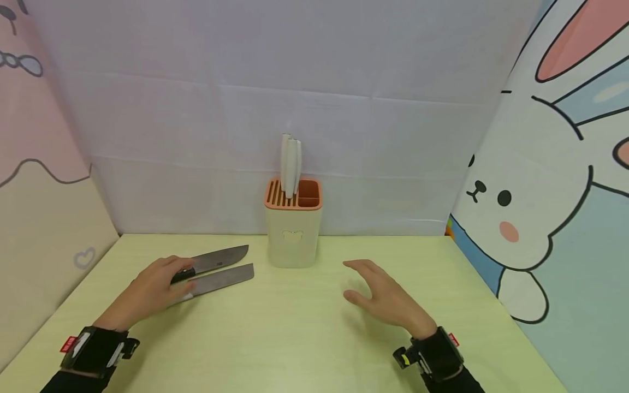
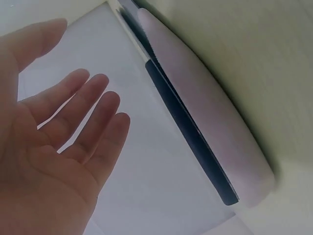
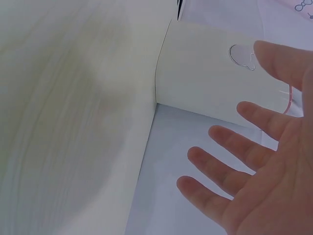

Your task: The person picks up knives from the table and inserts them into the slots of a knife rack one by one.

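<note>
Knives [image 1: 223, 258], two in all, flat on the desk [image 1: 295, 333], over to the left. Side by side, blades pointing right, toward the box [image 1: 293, 221]. On the far one, a black handle [image 2: 190, 134] and a curved tip. On the near one, a pale handle [image 2: 210, 110] and a blunt tip. Handles close together; touching or not, cannot tell. Just above both handles, the left hand [image 1: 156, 286], fingers loose and spread, thumb held away from them. In the left wrist view, a gap between fingers and handles. Well over to the right, the right hand [image 1: 390, 300], above the desk, fingers and thumb spread apart. Between both hands, toward the back edge, the upright box, pale with an orange top and a little outline on the front. In the slots [image 1: 275, 195] on top, white handles [image 1: 291, 166] standing up close together. Beside the slots, two square holes [image 1: 308, 189]. Behind, a white sheet [image 1: 221, 120] with folds. On the right side, a big drawn bunny [image 1: 540, 180]. On each wrist, a black band [image 1: 95, 352].
</note>
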`<state>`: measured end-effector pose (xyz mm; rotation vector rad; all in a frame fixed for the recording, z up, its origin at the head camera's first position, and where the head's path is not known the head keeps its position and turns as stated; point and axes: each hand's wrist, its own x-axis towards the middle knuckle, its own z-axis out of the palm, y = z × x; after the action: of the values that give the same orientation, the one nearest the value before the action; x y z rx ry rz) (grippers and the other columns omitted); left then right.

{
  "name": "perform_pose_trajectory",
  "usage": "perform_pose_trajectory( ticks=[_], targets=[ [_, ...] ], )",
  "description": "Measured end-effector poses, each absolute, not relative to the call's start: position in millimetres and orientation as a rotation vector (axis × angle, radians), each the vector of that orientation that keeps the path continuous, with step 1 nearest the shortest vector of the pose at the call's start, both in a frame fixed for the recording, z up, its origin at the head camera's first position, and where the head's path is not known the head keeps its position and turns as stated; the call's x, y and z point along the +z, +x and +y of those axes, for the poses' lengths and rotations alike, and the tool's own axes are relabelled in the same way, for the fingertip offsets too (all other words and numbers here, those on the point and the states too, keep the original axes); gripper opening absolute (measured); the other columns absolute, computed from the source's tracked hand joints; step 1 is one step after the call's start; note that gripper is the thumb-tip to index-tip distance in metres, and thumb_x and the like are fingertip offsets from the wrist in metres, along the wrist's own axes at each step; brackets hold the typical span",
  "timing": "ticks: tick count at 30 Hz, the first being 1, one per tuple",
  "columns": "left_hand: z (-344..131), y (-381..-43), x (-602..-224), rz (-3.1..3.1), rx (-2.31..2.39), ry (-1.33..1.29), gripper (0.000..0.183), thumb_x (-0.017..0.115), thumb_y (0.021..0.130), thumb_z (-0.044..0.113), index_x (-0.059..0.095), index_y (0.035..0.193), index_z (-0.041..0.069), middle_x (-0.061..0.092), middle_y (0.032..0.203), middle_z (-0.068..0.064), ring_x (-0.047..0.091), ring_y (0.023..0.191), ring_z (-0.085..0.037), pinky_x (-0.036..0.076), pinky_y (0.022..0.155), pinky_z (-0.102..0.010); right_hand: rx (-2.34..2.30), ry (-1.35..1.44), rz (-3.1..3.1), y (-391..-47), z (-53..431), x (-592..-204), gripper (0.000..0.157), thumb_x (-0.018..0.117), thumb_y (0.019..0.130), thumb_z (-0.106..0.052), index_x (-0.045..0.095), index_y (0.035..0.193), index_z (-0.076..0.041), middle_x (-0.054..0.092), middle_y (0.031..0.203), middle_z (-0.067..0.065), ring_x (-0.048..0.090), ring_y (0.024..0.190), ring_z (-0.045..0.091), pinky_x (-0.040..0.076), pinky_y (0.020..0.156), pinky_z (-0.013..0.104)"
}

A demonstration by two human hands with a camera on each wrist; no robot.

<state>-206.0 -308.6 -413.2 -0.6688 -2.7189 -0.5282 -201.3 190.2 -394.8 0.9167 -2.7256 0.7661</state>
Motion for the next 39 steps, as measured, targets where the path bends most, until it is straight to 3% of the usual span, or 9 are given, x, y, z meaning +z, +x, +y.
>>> perform_pose_trajectory(
  ticks=[5, 13, 19, 25, 39],
  targets=[
    [-312.3, -203.5, -419.3, -2.793, -0.511, -0.625, 0.049, 0.067, 0.09, 0.04, 0.056, 0.127, 0.009, 0.058, 0.12, -0.012, 0.05, 0.111, -0.037, 0.046, 0.085, -0.054, 0.781, 0.923, -2.734, -199.4, 186.7, -394.9, 0.057, 0.061, 0.093, -0.042, 0.04, 0.143, -0.024, 0.042, 0.138, -0.004, 0.039, 0.126, 0.013, 0.04, 0.1, 0.044],
    [-318.0, -205.4, -426.7, -2.836, -0.447, -0.619, 0.04, 0.074, 0.084, 0.031, 0.061, 0.113, 0.008, 0.06, 0.109, -0.01, 0.055, 0.1, -0.035, 0.048, 0.081, -0.05, 0.779, 0.922, -2.743, -198.9, 184.1, -395.7, 0.058, 0.062, 0.093, -0.042, 0.038, 0.143, -0.025, 0.042, 0.138, -0.006, 0.038, 0.127, 0.012, 0.04, 0.101, 0.043],
    [-323.1, -206.8, -432.6, -2.859, -0.414, -0.624, 0.035, 0.078, 0.08, 0.03, 0.064, 0.105, 0.011, 0.061, 0.099, -0.002, 0.058, 0.089, -0.024, 0.05, 0.076, -0.044, 0.755, 0.941, -2.735, -200.1, 182.7, -397.3, 0.057, 0.062, 0.093, -0.042, 0.039, 0.143, -0.026, 0.042, 0.138, -0.006, 0.039, 0.126, 0.012, 0.04, 0.1, 0.042],
    [-325.5, -206.6, -433.7, -2.878, -0.433, -0.609, 0.027, 0.077, 0.082, 0.031, 0.064, 0.1, 0.015, 0.057, 0.091, 0.005, 0.051, 0.078, -0.01, 0.047, 0.067, -0.035, 0.76, 0.939, -2.759, -200.3, 182.5, -396.9, 0.058, 0.061, 0.093, -0.043, 0.039, 0.143, -0.024, 0.041, 0.138, -0.007, 0.039, 0.126, 0.012, 0.04, 0.1, 0.042],
    [-326.2, -207.1, -426.8, -2.914, -0.432, -0.687, 0.016, 0.077, 0.081, 0.019, 0.065, 0.092, 0.017, 0.057, 0.083, 0.006, 0.05, 0.072, -0.01, 0.044, 0.062, -0.031, 0.767, 0.929, -2.773, -200.5, 186.5, -400.9, 0.054, 0.06, 0.094, -0.04, 0.039, 0.143, -0.026, 0.042, 0.139, -0.006, 0.039, 0.127, 0.013, 0.04, 0.1, 0.043]
  ],
)
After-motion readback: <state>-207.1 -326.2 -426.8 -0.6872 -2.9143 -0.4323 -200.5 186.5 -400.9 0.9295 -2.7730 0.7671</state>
